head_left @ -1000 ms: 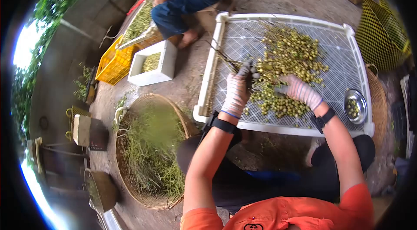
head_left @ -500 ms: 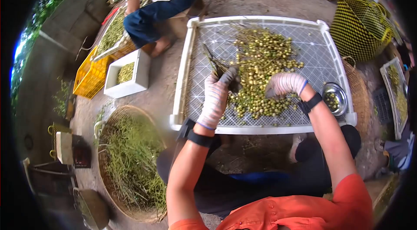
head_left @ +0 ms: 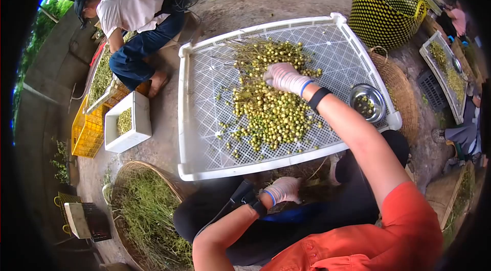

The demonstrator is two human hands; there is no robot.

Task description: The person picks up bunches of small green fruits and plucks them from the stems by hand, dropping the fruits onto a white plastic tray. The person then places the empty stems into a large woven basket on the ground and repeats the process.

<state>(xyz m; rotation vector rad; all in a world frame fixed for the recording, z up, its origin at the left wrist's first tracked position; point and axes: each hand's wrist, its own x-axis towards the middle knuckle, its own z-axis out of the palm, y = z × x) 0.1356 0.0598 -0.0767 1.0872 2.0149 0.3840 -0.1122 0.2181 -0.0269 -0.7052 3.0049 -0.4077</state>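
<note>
A white mesh tray (head_left: 204, 117) lies on the ground and holds a heap of small green-yellow fruits (head_left: 271, 115), with twiggy bunches of the same fruit (head_left: 255, 53) at its far side. My right hand (head_left: 284, 77), in a pale glove, rests on the top of the heap where the bunches begin, its fingers curled into the stems. Gloved as well, my left hand (head_left: 284, 189) is down below the tray's near edge, over my lap and next to loose stems. Its fingers are curled, and what they hold is hidden.
A small metal bowl (head_left: 366, 102) with a few fruits sits in the tray's right corner. A round basket of green stems (head_left: 148, 220) stands at the lower left. Another person (head_left: 135, 20) crouches at the far left by a white box (head_left: 125, 122) and a yellow crate (head_left: 84, 130). A yellow-black basket (head_left: 386, 7) stands at the far right.
My left hand has left the tray with the stems it held and dropped below the near edge. My right hand has moved up the heap towards the bunches. The view has swung left.
</note>
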